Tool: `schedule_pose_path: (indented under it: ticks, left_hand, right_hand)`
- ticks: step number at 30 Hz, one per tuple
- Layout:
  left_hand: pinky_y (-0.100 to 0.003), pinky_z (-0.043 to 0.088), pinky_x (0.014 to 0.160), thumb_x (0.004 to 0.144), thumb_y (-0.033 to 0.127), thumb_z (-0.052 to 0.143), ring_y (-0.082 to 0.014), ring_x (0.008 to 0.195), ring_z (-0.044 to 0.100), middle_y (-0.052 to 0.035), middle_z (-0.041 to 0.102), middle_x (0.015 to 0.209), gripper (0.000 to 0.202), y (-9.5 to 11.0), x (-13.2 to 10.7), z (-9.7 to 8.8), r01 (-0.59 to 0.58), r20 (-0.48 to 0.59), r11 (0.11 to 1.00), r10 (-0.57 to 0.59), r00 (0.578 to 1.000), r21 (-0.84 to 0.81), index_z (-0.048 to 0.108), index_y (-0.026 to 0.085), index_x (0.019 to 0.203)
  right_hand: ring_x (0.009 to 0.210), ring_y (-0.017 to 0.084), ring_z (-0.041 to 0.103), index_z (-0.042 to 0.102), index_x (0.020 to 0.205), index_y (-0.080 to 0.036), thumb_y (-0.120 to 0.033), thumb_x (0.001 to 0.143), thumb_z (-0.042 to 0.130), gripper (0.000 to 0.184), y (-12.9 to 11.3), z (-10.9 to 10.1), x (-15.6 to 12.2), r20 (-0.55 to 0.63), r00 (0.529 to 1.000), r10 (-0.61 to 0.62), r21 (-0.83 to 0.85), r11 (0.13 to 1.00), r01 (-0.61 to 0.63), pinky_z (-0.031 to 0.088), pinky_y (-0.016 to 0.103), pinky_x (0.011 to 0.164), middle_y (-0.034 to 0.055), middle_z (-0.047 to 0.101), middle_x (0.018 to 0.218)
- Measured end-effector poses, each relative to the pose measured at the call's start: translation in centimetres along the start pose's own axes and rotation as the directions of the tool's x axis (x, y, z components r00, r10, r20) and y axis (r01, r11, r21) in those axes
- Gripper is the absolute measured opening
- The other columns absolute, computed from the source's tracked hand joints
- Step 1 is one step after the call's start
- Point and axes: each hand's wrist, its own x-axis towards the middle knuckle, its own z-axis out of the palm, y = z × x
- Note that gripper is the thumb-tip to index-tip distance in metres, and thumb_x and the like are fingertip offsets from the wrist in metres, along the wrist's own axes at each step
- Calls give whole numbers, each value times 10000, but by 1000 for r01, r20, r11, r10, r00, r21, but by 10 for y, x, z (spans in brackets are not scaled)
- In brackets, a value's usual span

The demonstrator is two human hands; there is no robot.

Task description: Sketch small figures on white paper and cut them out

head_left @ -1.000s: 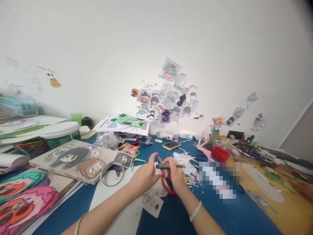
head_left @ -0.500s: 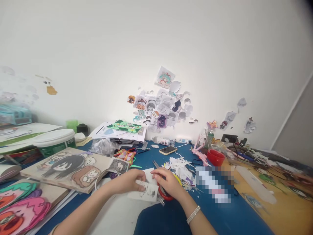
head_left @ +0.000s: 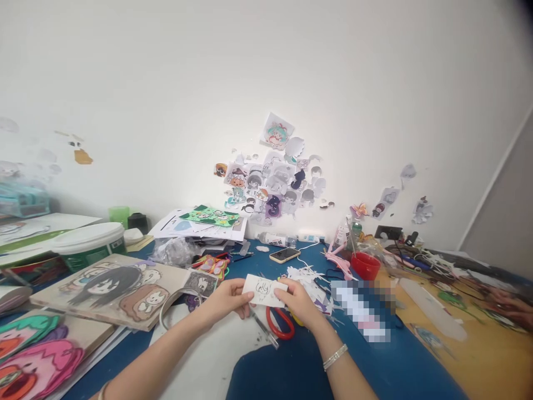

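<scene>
The small drawn paper (head_left: pixel 264 290) is held between the two hands above the blue tabletop (head_left: pixel 400 364); the left hand (head_left: pixel 230 297) pinches its left edge, the right hand (head_left: pixel 297 300) its right; a pen (head_left: pixel 266 330) and red-handled scissors (head_left: pixel 287 335) lie just nearer; white scraps (head_left: pixel 310 280) crowd the far right; bare blue opens beside the right forearm; both forearms slant inward, thumbs on top.

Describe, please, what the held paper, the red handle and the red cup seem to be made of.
Paper: matt white paper or thin card; flat, straight edges. Red handle: probably smooth plastic, evenly coloured. Red cup: perhaps plastic; its smooth, even red leaves glazed ceramic possible.
</scene>
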Motion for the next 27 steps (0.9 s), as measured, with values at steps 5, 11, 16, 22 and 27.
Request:
schedule_pose_path:
  ticks: [5, 11, 16, 22, 27]
  left_hand:
    - [-369, 470, 680, 759, 502, 419, -213, 684, 583, -60, 604, 734, 375, -7, 5, 12, -32, -184, 975, 73, 980, 218, 539, 155, 835]
    - [-378, 288, 999, 842, 341, 246, -224, 1136, 438, -114, 478, 1245, 473, 1, 2, 41, -110, -247, 915, 218, 944, 388, 378, 161, 1259]
    - [-367, 277, 1027, 845, 419, 275, -221, 1233, 349, -106, 334, 1376, 585, 0, -4, 42, -72, -188, 849, 197, 962, 523, 196, 161, 1364]
    - [-370, 369, 958, 849, 392, 275, -222, 1169, 422, -104, 399, 1321, 563, 1, -6, 28, 106, -277, 783, 86, 957, 613, 201, 176, 1363]
    - [-387, 338, 978, 836, 297, 294, -245, 1125, 447, -139, 450, 1248, 425, -4, -2, 15, 110, -216, 689, 70, 974, 717, 516, 116, 1150]
  right_hand:
    - [651, 147, 497, 585, 748, -160, -268, 777, 477, 156, -7, 21, 0, -94, 994, -50, -135, 990, 37, 404, 247, 607, 6, 538, 672]
    - [671, 154, 567, 550, 1106, -195, -326, 908, 307, 339, -16, 51, -7, -54, 989, -141, -230, 965, 125, 444, 252, 643, 17, 603, 707]
    - [665, 154, 582, 605, 1008, -192, -322, 903, 334, 319, -13, 35, -7, -136, 972, -190, -347, 928, 133, 461, 251, 632, 24, 621, 714]
    - [1120, 323, 346, 407, 1281, -82, -243, 900, 189, 467, -4, -41, -14, -630, 744, -225, -548, 807, -220, 286, 500, 887, 220, 433, 1192]
    - [932, 310, 460, 698, 831, -149, -201, 676, 521, 241, 13, -57, -16, -460, 878, -130, -702, 659, -270, 362, 422, 799, 135, 582, 920]
